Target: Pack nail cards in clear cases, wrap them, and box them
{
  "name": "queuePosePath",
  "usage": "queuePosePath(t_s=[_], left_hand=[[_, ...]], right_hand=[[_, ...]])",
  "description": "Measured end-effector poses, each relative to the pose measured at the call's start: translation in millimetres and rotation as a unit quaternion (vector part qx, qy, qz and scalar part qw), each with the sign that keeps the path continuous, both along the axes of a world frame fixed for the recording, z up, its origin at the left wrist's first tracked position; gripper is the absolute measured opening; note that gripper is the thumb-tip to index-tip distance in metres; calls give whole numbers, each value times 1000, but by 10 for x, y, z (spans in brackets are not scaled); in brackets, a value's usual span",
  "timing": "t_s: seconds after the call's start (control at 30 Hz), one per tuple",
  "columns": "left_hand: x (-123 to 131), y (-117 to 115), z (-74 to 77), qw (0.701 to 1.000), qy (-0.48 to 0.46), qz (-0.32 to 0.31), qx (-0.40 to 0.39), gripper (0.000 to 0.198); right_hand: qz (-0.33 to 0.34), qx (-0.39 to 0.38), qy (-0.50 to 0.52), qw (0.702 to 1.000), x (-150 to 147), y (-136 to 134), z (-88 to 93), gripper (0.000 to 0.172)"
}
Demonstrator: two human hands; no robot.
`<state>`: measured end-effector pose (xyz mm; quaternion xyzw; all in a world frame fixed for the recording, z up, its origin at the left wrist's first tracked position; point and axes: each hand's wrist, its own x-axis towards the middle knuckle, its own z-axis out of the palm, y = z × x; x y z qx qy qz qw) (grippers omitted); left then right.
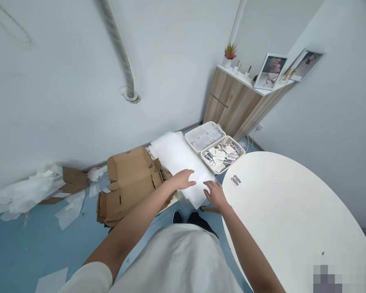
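Observation:
My left hand (183, 179) lies flat with fingers stretched out on a stack of white foam sheets (177, 156), near its front end. My right hand (215, 194) rests on the front right corner of the same stack, fingers spread and slightly curled over the edge. Neither hand holds anything that I can make out. Left of the stack lies a pile of flattened brown cardboard boxes (129, 183).
A white basket of small printed packets (222, 156) and a white tray (204, 136) sit beyond the stack. A round white table (293, 215) at the right bears one small packet (236, 180). White sheets (30, 191) litter the blue floor. A wooden cabinet (234, 103) stands in the corner.

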<state>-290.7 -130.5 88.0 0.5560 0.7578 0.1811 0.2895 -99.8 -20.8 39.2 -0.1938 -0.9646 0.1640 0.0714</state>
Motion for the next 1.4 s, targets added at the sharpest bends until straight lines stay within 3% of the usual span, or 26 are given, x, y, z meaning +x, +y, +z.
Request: queuePosePath(t_s=[0.13, 0.3, 0.43, 0.57, 0.8, 0.9, 1.07, 1.4], left_hand=[[-120, 85, -86, 1000, -26, 1, 12, 60], [-353, 194, -196, 997, -53, 50, 4, 63], [-578, 349, -237, 997, -45, 49, -48, 61], [-738, 655, -315, 996, -25, 50, -66, 60], [-877, 1179, -638, 978, -84, 192, 9, 59], [-897, 1289, -732, 964, -127, 235, 4, 65], [-836, 1331, -805, 957, -162, 239, 3, 71], [-779, 1352, -761, 917, -259, 304, 4, 69]], right_hand=[[-2, -15, -16, 1000, -132, 86, 36, 28], [-27, -41, 2, 999, -447, 401, 26, 19], [-58, -96, 30, 993, -779, 682, -77, 30], [-104, -172, 75, 977, -1082, 938, -256, 37], [-184, -253, 80, 946, -1495, 1250, -492, 43], [-198, -265, 66, 941, -1596, 1301, -542, 43], [-183, -273, 75, 941, -1621, 1256, -589, 44], [-175, -293, 48, 939, -1572, 1209, -565, 49]])
